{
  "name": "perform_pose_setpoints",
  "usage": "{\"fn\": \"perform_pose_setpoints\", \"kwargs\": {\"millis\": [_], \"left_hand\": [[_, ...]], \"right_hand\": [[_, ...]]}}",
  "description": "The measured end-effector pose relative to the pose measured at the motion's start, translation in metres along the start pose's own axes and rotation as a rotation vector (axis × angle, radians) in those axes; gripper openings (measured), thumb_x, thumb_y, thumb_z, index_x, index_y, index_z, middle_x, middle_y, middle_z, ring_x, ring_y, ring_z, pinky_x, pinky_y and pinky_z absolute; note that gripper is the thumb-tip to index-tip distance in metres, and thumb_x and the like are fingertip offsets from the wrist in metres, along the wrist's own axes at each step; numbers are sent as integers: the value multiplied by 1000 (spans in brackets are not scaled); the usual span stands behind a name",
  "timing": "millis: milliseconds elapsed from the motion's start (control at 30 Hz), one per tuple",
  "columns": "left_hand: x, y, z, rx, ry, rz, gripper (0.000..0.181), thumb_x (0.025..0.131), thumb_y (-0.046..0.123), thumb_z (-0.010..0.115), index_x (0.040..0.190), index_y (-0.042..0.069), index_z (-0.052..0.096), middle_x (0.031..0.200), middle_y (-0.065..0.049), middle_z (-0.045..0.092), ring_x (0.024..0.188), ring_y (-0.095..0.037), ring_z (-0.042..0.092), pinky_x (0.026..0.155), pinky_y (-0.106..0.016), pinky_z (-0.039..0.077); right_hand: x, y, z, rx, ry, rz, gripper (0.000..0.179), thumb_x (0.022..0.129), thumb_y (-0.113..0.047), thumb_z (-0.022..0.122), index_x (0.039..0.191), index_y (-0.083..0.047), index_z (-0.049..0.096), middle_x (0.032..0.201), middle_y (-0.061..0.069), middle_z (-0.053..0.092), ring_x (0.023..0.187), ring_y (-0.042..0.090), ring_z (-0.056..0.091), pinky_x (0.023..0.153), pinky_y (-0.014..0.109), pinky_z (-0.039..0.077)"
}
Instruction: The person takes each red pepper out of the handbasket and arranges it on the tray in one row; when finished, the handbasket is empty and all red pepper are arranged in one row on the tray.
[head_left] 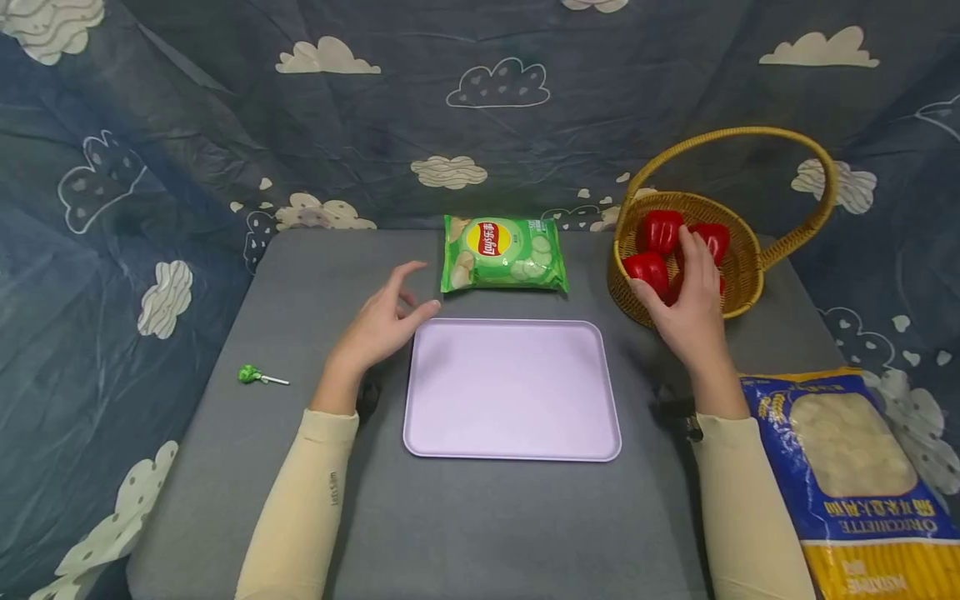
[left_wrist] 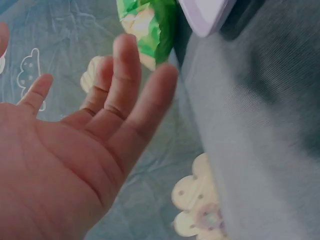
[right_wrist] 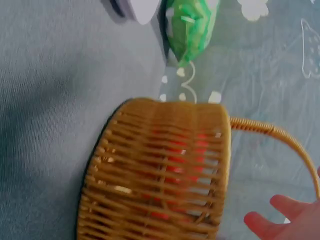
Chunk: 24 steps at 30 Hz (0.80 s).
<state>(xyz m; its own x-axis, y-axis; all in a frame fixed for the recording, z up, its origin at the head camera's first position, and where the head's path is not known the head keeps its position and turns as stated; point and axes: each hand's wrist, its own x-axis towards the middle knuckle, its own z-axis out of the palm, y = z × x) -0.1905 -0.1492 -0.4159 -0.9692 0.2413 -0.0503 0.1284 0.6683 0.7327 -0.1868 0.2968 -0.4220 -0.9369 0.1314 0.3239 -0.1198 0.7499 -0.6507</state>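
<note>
My left hand (head_left: 382, 327) hovers by the far left corner of a lilac tray (head_left: 512, 389), fingers spread and holding nothing. In the left wrist view its palm (left_wrist: 60, 165) faces the camera. A green bag of Lay's chips (head_left: 504, 254) lies just beyond the tray. At the right, my right hand (head_left: 692, 310) is over a wicker basket (head_left: 742, 287) with several red bell peppers (head_left: 663, 231) inside. Its thumb and fingers are apart, overlapping the peppers in the head view. The right wrist view shows the fingers (right_wrist: 265, 222) outside the basket, past its rim.
A green-topped lollipop (head_left: 251, 374) lies on the grey table (head_left: 480, 525) at the left. A blue and yellow bag of orecchiette pasta (head_left: 855, 450) lies at the right edge, beside my right forearm. The basket's tall handle (head_left: 750, 132) arches up behind it. Patterned cloth (head_left: 390, 125) hangs behind the table.
</note>
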Motion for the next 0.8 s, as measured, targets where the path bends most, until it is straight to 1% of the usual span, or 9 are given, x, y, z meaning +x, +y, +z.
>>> {"fn": "perform_pose_setpoints", "kwargs": {"millis": [133,200,300,333,467,567,633,700,800], "left_hand": [[-4,-6,1,-54,-64,15,72,101,49,67,162,38,30,121,-9,64,98,-27,73,85,-45,56],[-8,-10,2,-64,-88,16,73,100,45,71,161,36,32,119,-8,65,95,-25,73,84,-42,56],[-15,-18,4,-74,-110,10,73,99,40,74,160,33,35,115,-8,67,89,-22,73,80,-37,54],[-17,-21,5,-85,-117,5,73,99,39,74,160,31,36,112,-8,67,87,-23,72,78,-37,54],[-26,-33,11,-130,-153,-28,72,99,38,74,160,27,37,104,-9,68,79,-23,73,71,-35,54],[-30,-39,15,-157,-198,-74,70,99,37,74,158,27,38,99,-9,69,76,-22,71,67,-35,57],[-31,-43,17,-168,-224,-102,67,99,37,74,156,28,40,94,-8,70,73,-21,69,65,-36,58],[-31,-47,18,-175,-244,-117,65,100,36,74,155,27,41,89,-8,69,69,-21,68,62,-37,59],[-33,-52,17,-176,-271,-140,63,99,37,75,153,28,43,83,-8,69,63,-20,67,58,-37,58]], "right_hand": [[6,10,-8,78,18,62,100,94,-44,76,170,-36,11,180,-1,13,167,29,10,125,73,21],[10,16,-12,110,36,102,100,93,-45,76,169,-37,11,179,-2,14,167,27,12,127,71,20],[17,25,-18,178,62,171,102,92,-47,76,169,-41,9,180,-6,10,168,25,10,130,67,17],[19,28,-20,197,70,195,102,92,-48,75,168,-43,8,180,-8,9,168,24,8,130,66,15],[29,38,-26,238,84,271,101,94,-48,73,168,-45,5,180,-11,4,169,19,3,134,59,8],[32,44,-29,242,73,314,100,95,-49,71,169,-43,3,181,-9,2,169,19,2,135,55,5],[34,46,-30,249,55,338,101,94,-51,70,169,-43,1,181,-8,1,169,20,1,134,56,5],[36,47,-30,261,26,356,104,94,-53,71,169,-42,-1,181,-5,-1,169,23,-1,134,58,5],[40,48,-31,278,-27,379,107,94,-54,71,169,-40,-5,181,-2,-8,169,27,-7,133,62,4]]}}
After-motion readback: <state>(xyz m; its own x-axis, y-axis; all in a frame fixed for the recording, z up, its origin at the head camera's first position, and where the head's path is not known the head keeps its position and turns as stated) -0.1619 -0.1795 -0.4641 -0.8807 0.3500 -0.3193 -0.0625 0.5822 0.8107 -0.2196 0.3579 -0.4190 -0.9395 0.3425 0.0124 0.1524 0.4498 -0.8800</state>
